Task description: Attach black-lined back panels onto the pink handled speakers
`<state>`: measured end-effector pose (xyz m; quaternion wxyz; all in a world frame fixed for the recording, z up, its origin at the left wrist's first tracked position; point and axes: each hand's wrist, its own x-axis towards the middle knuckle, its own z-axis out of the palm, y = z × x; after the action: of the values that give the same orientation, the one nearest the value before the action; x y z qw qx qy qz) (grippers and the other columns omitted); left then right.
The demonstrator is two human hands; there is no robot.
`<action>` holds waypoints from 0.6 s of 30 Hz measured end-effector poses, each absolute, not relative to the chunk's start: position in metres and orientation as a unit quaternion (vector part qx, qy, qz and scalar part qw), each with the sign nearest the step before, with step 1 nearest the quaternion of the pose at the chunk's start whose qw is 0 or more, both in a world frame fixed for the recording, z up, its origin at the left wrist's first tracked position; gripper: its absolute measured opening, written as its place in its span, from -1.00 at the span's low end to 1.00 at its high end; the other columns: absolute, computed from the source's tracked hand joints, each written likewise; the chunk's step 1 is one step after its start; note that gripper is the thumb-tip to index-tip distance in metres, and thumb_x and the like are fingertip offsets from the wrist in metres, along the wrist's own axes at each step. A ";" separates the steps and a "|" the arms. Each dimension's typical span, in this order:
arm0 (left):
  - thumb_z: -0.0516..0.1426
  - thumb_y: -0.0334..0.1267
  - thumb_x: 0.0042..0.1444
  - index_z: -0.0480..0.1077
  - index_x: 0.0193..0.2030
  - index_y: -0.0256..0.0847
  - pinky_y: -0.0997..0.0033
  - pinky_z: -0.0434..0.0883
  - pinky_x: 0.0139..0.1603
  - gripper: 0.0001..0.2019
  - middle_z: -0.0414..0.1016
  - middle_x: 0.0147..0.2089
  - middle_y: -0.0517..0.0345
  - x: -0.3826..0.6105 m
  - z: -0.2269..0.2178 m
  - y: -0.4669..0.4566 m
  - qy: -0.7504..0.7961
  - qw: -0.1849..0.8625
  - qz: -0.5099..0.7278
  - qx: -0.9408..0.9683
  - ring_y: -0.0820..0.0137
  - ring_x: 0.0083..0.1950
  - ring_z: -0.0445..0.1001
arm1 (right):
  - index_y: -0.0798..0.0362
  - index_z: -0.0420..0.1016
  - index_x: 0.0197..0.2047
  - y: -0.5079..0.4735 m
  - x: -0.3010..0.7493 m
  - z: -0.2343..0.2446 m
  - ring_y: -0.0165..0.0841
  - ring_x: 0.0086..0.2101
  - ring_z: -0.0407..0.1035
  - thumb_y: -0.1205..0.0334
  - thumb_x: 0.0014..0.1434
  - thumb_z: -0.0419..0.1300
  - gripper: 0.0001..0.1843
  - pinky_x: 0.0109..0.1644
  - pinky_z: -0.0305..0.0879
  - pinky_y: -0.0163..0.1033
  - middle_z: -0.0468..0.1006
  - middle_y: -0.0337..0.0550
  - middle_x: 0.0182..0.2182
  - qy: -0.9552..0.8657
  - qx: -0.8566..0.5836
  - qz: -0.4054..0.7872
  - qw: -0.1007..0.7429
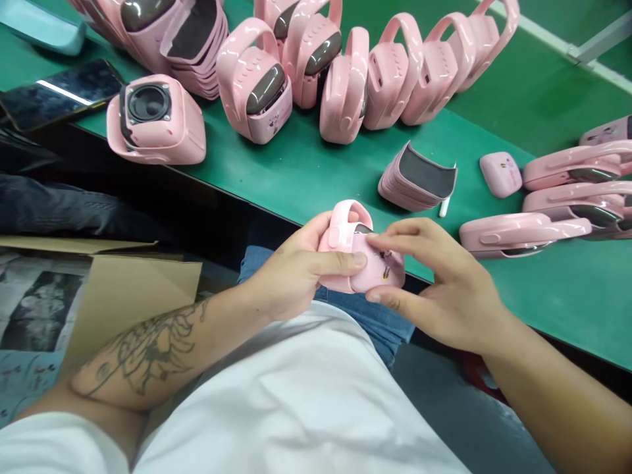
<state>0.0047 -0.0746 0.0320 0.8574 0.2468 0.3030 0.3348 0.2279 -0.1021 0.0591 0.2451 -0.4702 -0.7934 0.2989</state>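
Observation:
Just in front of the bench edge, my left hand [291, 273] is closed around a small pink speaker [338, 283] with a loop handle, its thumb lying across the front. My right hand [451, 283] has its fingertips and thumb on the printed front cover [378, 280] of that speaker, at the cover's upper and lower edges. Small cartoon figures show on this cover. A stack of curved pink covers [395, 187] with dark inner faces stands on the bench beyond my hands, beside a thin white stick [444, 205].
Several pink speakers [340, 99] line the back of the green bench [291, 178]. One speaker [155, 125] has its round driver exposed. More speakers [518, 230] and a pink printed cover [500, 174] lie right. A phone [62, 92] is left; a cardboard box [133, 296] stands below.

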 end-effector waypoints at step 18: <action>0.33 -0.25 0.10 0.44 0.10 -0.19 0.24 0.54 -0.06 -0.59 0.60 -0.02 0.02 0.007 0.022 -0.058 0.344 0.856 0.315 0.223 0.16 -0.03 0.61 | -0.17 0.37 0.43 -0.085 0.233 0.040 -0.02 0.21 0.41 -0.03 0.32 0.40 -0.33 0.29 0.47 0.18 0.47 0.01 0.21 -0.767 -0.460 0.370 0.249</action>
<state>0.0069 -0.0581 0.0222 0.8561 0.2233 0.3436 0.3148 0.2334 -0.0850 0.0396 0.2494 -0.4601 -0.7675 0.3703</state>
